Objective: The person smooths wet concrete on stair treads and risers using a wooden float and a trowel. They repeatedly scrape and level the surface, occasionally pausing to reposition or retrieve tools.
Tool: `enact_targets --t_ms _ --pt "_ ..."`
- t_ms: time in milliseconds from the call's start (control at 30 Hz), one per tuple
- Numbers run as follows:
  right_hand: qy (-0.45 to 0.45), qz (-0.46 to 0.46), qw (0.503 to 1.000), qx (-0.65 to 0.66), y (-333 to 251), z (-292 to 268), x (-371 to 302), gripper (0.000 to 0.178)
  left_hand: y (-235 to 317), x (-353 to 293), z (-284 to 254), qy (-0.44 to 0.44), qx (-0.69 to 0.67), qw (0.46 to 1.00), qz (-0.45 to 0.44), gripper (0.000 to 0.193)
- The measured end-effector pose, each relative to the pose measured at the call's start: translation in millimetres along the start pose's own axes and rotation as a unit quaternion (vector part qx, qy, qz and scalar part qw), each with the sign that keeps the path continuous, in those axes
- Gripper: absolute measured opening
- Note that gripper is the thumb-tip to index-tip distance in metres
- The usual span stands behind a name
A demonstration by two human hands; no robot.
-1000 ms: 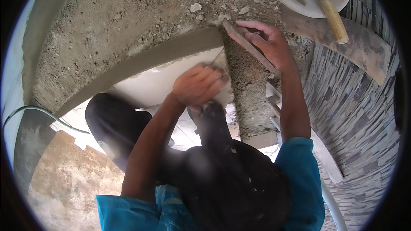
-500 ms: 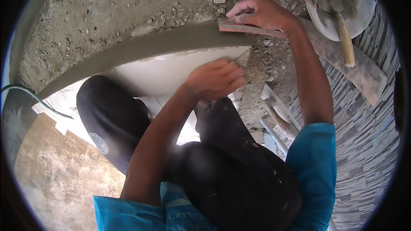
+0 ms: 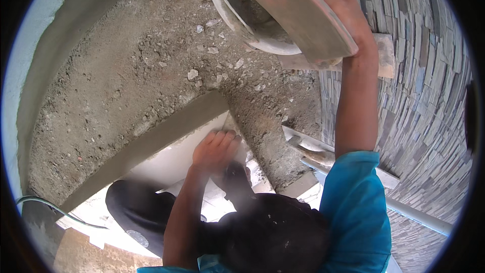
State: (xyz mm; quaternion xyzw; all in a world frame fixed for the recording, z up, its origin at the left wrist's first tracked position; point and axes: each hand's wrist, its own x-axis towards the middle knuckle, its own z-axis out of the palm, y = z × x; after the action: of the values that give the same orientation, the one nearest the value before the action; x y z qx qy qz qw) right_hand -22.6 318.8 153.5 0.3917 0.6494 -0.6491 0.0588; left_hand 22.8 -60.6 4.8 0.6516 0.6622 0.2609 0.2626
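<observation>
At the upper right, my right hand [image 3: 348, 10] grips a plastering float [image 3: 303, 17], its long flat face turned up on edge and smeared with grey mortar. The float is tilted beside and partly over a round white bucket [image 3: 275, 47] with grey mix inside. My left hand [image 3: 216, 150] rests with curled fingers against the white tile [image 3: 177, 159] near the corner of a ledge, close to my foot. Along the ledge's top runs a smooth band of fresh mortar [image 3: 166, 126]. Hardly any of my right fingers show behind the float.
Rough rubble soil [image 3: 116, 76] spreads beyond the ledge. A stone-clad wall [image 3: 404, 131] rises on the right, a flat board [image 3: 385, 58] near it. A steel trowel with a wooden handle [image 3: 316, 155] and a pale pipe [image 3: 419, 217] lie by my right side. A green hose [image 3: 60, 210] is at left.
My right hand has lifted the float off the mortar band and carried it to the bucket, turning it on edge. The view has swung right; my left hand stays by the tile corner.
</observation>
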Motion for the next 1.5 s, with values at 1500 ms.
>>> enact_targets --t_ms 1500 --pt "-0.373 0.078 0.886 -0.264 80 125 50 0.053 0 -12 -1 0.062 0.016 0.998 -0.008 0.016"
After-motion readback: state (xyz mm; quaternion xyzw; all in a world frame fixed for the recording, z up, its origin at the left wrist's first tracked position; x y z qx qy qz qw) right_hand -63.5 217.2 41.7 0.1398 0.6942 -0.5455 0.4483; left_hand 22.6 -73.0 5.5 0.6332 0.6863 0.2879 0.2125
